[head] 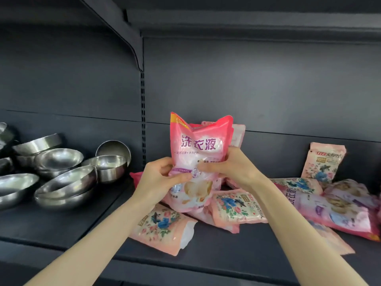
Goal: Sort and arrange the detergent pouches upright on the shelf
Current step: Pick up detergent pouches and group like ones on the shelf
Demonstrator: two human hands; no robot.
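I hold a pink detergent pouch (198, 145) upright above the dark shelf (226, 242). My left hand (158, 178) grips its lower left side and my right hand (228, 166) grips its right side, thumbs across the front. Behind it stands another pale pouch (239, 134), mostly hidden. Several floral pink pouches lie flat around it: one at the front (162, 228), one in the middle (237, 207). A long pink pouch (334, 213) lies on its side at the right. One floral pouch (323, 162) stands upright against the back wall.
Several steel bowls (68, 182) are stacked on the left shelf section, beyond the slotted upright post (142, 120). A bracket (136, 52) holds the shelf above. Bare shelf surface (247, 254) runs along the front edge.
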